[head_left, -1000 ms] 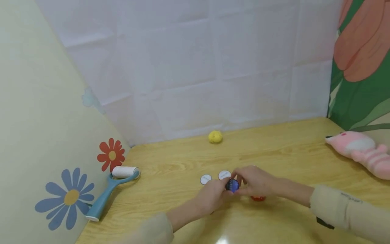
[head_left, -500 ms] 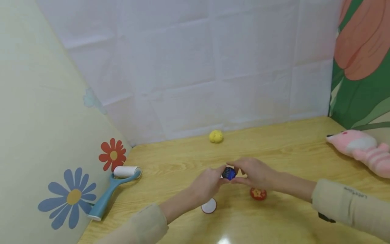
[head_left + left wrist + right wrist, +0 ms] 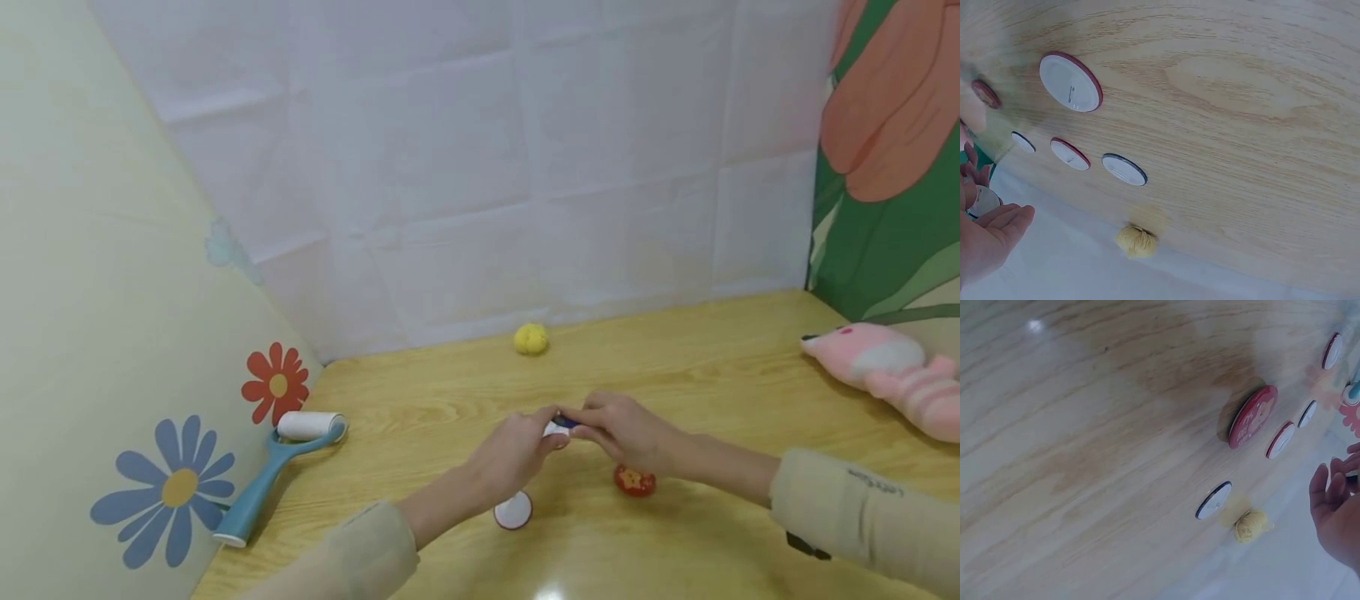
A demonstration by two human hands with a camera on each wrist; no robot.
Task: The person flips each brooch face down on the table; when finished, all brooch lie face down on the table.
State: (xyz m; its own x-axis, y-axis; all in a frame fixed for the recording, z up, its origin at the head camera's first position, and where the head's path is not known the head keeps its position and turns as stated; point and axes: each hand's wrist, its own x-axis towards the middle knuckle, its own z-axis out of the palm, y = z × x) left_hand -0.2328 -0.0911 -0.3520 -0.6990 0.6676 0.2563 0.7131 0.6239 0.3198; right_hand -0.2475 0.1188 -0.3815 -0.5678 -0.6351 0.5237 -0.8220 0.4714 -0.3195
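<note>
Between my two hands, raised above the table, is a round blue-and-white disc point(image 3: 556, 429), tilted so its white back and a dark blue edge show. My left hand point(image 3: 508, 458) pinches it from the left, thumb and fingers at its rim. From the right, my right hand point(image 3: 633, 433) pinches the dark blue edge. The left wrist view catches part of the white back point(image 3: 985, 201) beside the left hand point(image 3: 991, 240). In the right wrist view, the right hand point(image 3: 1338, 515) hides most of the disc.
A red disc with a yellow star point(image 3: 635, 481) and a white disc with red rim point(image 3: 513, 510) lie nearby. Other white discs point(image 3: 1124, 169) lie beyond, hidden by hands overhead. Farther off are a yellow ball point(image 3: 531, 339), a lint roller point(image 3: 258, 483) and a pink plush toy point(image 3: 885, 367).
Both hands have lifted the disc slightly up and away. Its blue face, turned toward the head camera before, has tipped so the white back shows.
</note>
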